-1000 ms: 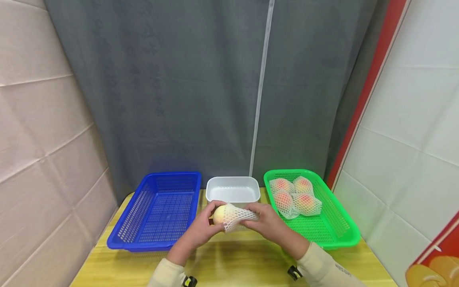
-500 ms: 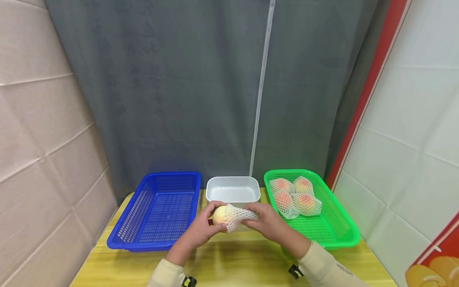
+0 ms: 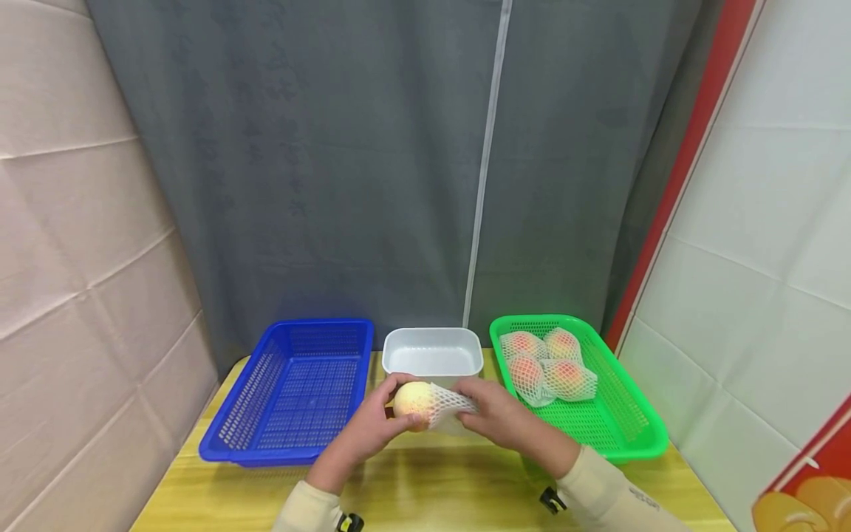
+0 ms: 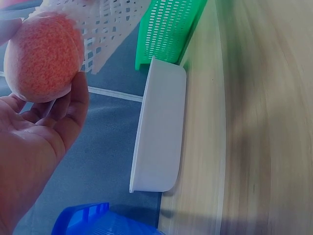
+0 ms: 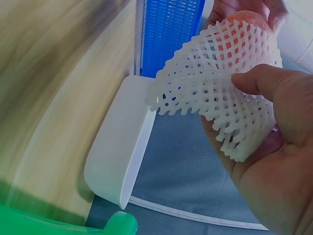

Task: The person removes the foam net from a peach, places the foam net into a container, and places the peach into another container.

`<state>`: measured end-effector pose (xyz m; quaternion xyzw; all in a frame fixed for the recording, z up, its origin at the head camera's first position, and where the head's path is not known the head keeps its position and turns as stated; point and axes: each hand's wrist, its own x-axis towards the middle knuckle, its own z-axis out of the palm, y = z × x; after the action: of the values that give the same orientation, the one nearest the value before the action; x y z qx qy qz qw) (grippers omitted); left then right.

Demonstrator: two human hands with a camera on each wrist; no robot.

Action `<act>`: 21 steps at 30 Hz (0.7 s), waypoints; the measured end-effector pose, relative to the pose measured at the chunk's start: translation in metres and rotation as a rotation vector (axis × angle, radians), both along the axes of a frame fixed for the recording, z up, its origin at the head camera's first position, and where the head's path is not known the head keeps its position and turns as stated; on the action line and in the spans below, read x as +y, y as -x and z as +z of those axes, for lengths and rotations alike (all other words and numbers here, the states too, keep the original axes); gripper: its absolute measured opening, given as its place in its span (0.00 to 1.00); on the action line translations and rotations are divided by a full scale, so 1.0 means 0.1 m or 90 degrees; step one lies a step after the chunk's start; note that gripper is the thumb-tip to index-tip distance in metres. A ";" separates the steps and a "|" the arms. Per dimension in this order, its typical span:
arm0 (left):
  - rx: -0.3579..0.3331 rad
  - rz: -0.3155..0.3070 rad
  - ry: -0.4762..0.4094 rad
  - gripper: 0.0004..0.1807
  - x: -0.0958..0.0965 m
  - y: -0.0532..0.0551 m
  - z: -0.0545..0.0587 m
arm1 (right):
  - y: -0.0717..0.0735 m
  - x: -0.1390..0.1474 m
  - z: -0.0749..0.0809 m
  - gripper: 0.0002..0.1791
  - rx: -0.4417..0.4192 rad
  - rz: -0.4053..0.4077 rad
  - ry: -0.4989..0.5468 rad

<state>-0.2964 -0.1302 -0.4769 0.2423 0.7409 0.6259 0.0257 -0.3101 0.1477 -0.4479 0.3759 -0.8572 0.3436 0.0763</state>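
A peach (image 3: pixel 412 403), yellow with a red blush, is held in my left hand (image 3: pixel 374 423), its fingers and thumb curled round the bare end. White foam netting (image 3: pixel 447 405) covers the peach's right side. My right hand (image 3: pixel 495 414) pinches the loose end of that netting between thumb and fingers. In the left wrist view most of the peach (image 4: pixel 46 56) is bare, red and rounded. From the right wrist, the foam netting (image 5: pixel 220 73) spreads wide, with some red peach showing through its mesh. Both hands are above the table, in front of the white tub.
A blue basket (image 3: pixel 286 443) stands on the left of the wooden table (image 3: pixel 425 495). Behind the hands is a white tub (image 3: pixel 432 355). The green basket (image 3: pixel 654 436) at right holds several netted peaches (image 3: pixel 565 377). A grey curtain (image 3: pixel 332 185) hangs behind.
The netting has slid to the right off the peach, so more of its bare skin shows. My right hand has shifted slightly right; my left hand has barely moved.
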 end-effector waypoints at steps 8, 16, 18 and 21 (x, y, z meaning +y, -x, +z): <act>-0.002 0.005 0.002 0.32 0.00 -0.02 0.01 | 0.02 0.04 0.06 0.09 0.038 0.000 -0.038; 0.018 0.011 0.007 0.31 -0.01 0.00 0.01 | 0.20 0.12 0.20 0.07 0.057 -0.031 -0.098; 0.021 0.018 0.017 0.31 -0.02 -0.01 0.02 | 0.28 0.13 0.24 0.07 0.060 -0.042 -0.113; 0.018 0.025 0.027 0.31 -0.03 -0.02 0.02 | 0.45 0.13 0.29 0.07 0.070 -0.048 -0.133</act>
<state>-0.2939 -0.1329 -0.4750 0.2359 0.7587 0.6072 0.0079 -0.3547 0.1602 -0.4192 0.3677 -0.8963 0.2284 0.0961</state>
